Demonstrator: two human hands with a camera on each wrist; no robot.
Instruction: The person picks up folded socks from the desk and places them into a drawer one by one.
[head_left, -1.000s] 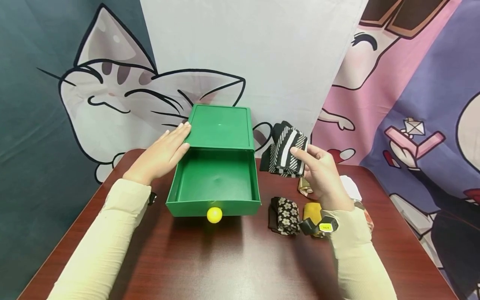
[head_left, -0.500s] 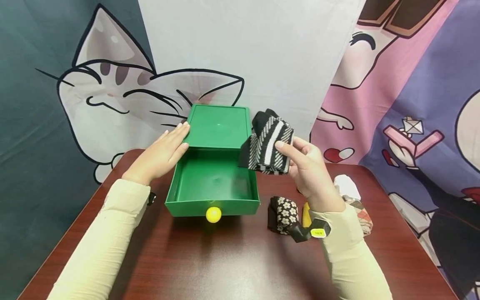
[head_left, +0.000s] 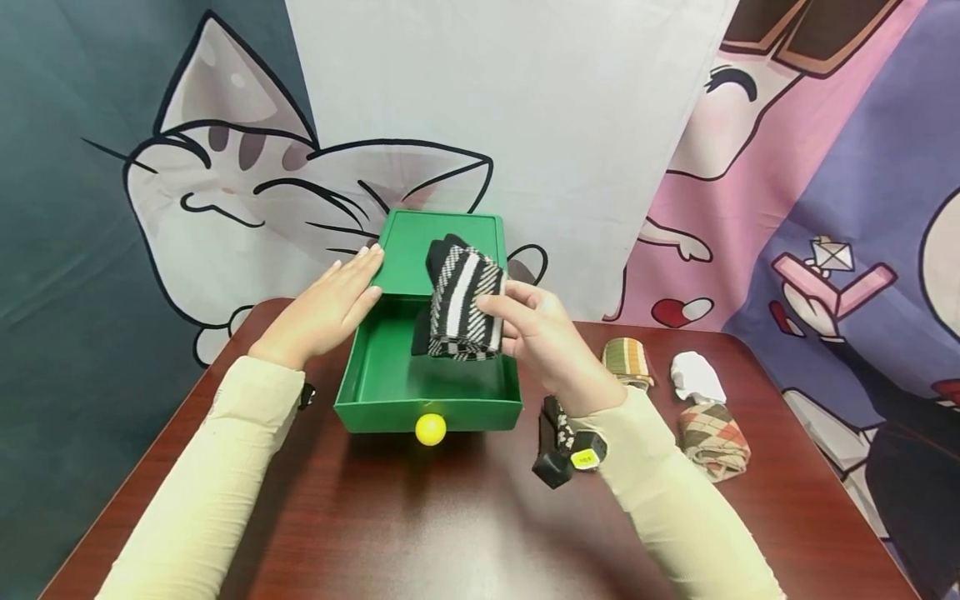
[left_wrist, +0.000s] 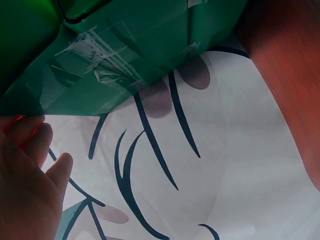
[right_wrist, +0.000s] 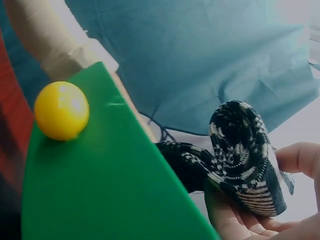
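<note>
A rolled pair of black-and-white patterned socks (head_left: 465, 304) is pinched between the thumb and fingers of my right hand (head_left: 543, 342), above the pulled-out drawer. The right wrist view shows the socks (right_wrist: 240, 150) end-on as a spiral roll. The green drawer (head_left: 427, 417) has a yellow ball knob (head_left: 431, 429) on its front; the socks and hand hide part of its inside. My left hand (head_left: 326, 312) lies with straight fingers against the left side of the green box (head_left: 408, 242). In the left wrist view that hand (left_wrist: 30, 175) touches the box's edge.
Right of the drawer on the dark red table (head_left: 420, 533) lie several rolled socks: a striped roll (head_left: 626, 360), a white one (head_left: 696, 377), a checked one (head_left: 712, 442) and a dark floral one (head_left: 551, 425), partly hidden by the wrist camera. A printed cloth hangs behind.
My right hand has carried the socks leftward, from right of the green box to above the drawer. The striped roll has come into fuller view. My left hand has stayed on the box.
</note>
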